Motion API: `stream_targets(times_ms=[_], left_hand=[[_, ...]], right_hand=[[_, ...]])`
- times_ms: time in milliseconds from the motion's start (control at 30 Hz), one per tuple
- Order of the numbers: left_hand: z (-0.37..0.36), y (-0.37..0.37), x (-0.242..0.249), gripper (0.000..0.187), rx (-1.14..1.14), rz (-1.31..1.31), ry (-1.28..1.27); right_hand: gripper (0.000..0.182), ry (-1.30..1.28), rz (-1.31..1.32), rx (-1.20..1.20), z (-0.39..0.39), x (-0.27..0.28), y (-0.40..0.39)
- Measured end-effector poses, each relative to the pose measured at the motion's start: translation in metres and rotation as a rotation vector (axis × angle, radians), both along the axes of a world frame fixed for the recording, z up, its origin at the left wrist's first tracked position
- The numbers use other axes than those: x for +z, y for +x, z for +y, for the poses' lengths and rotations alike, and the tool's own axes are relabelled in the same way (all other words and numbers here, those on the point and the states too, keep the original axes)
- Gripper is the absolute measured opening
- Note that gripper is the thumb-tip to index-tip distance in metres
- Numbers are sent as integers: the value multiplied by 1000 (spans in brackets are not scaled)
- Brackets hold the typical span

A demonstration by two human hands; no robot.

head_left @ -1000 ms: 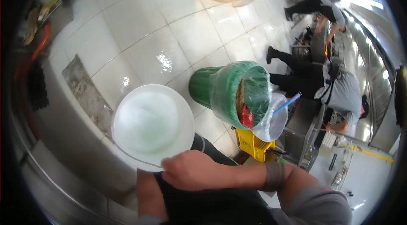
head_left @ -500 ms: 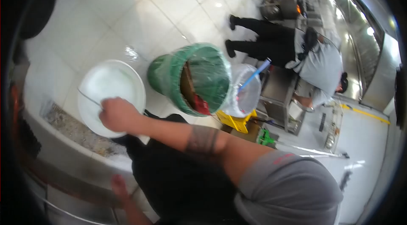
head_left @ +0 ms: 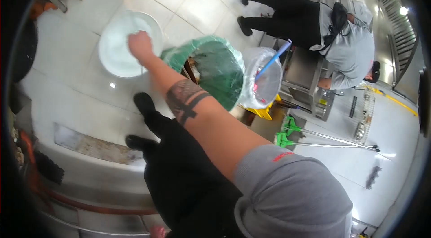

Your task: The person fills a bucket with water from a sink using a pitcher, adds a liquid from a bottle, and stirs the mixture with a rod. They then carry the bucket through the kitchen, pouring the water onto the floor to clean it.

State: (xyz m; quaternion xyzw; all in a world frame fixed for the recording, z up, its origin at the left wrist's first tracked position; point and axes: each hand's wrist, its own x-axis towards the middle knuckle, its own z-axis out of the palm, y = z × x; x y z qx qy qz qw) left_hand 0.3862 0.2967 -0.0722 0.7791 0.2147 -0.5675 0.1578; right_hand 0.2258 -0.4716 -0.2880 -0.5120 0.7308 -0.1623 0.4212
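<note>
A round white bucket (head_left: 107,61) is low over the pale tiled floor at upper left, and its inside looks whitish and blurred. My right hand (head_left: 140,46) is closed in a fist over its near side, on the handle; the wire is hard to make out now. My tattooed forearm stretches past the green bin to the bucket. Only a small part of my left hand (head_left: 158,231) shows at the bottom edge; its fingers cannot be made out.
A green bin (head_left: 215,74) with a clear liner and rubbish stands beside my arm. Nearby are a smaller lined bin (head_left: 269,87) holding a blue stick, green-headed mops (head_left: 287,126) and a co-worker (head_left: 345,45) at a steel counter. A floor drain strip (head_left: 96,146) lies near my shoes.
My right hand and the bucket have moved up in the view, away from the curb and drain strip. My left hand has dropped to the bottom edge, mostly out of view.
</note>
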Motion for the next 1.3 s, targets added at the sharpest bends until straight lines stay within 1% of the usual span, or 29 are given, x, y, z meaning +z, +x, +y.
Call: stream_targets(times_ms=[33,67,100,133,167,200,267,367,433,500,533,600,700,733,767,800,833,867,900,933,967,1000,1067,1133,1167,1200,1233,1267,1300], left_hand=[[-16,6,5,33,-52,-12,-40],[-35,10,6,34,-98,-31,-86],[-52,13,7,36,-144,-53,-130],[-65,18,8,37,-195,-74,-168],[-76,24,10,39,-249,-90,-201],[-87,33,14,41,-310,-102,-231],[-111,61,20,44,-447,-120,-289],[-143,100,21,50,-655,-136,-371],[-165,126,11,53,-794,-142,-430],[-186,151,-3,57,-933,-132,-487],[-194,165,-12,59,-1003,-123,-516],[-218,188,-32,63,-1134,-100,-579],[-243,215,-48,70,-1309,-71,-646],[-250,230,-51,72,-1376,-62,-660],[-243,251,-71,74,-1449,-54,-670],[-258,271,-73,74,-1468,-60,-675],[-274,292,-80,64,-1473,4,-811],[-305,305,-78,56,-1473,70,-947],[-320,322,-94,56,-1490,62,-953],[-338,335,-112,54,-782,116,-605],[-363,342,-112,52,-80,151,-241],[-387,350,-106,52,-97,144,-246],[-435,364,-87,50,-285,114,-174],[-477,370,-73,47,-467,91,-97],[-495,370,-72,46,-555,78,-56],[-509,367,-73,46,-566,78,-55],[-506,370,-87,45,-499,65,-221],[-510,373,-96,44,-429,48,-386],[-522,375,-99,44,-439,37,-383]], right_hand=[[38,7,-28,-13,-15,-17,-19],[38,150,-184,-235,-25,-30,-34],[38,65,-202,-216,-33,-61,-56],[15,159,-413,-511,-35,-9,-59],[13,221,-499,-626,-36,16,-68],[15,233,-577,-706,-38,28,-77],[17,204,-686,-802,-42,35,-94],[18,195,-717,-850,-41,39,-103],[18,161,-746,-853,-44,45,-95],[19,172,-644,-781,-47,54,-86],[19,148,-653,-789,-45,54,-84],[18,163,-587,-729,-47,55,-81],[15,186,-581,-628,-48,50,-80],[15,174,-586,-636,-49,45,-79],[18,159,-524,-628,-48,37,-77],[24,146,-464,-622,-47,37,-70],[30,158,-380,-598,-46,38,-63],[30,146,-391,-609,-47,40,-56],[34,141,-357,-621,-51,44,-47],[38,138,-324,-635,-55,48,-38],[47,147,-320,-672,-60,52,-30],[47,141,-333,-685,-63,47,-25],[43,155,-434,-773,-69,32,-23],[43,146,-398,-769,-78,49,-18],[48,177,-358,-757,-83,56,-17],[54,210,-318,-743,-87,57,-16],[52,209,-346,-858,-88,47,-19],[52,211,-354,-865,-92,46,-22],[51,227,-366,-913,-95,45,-27]])
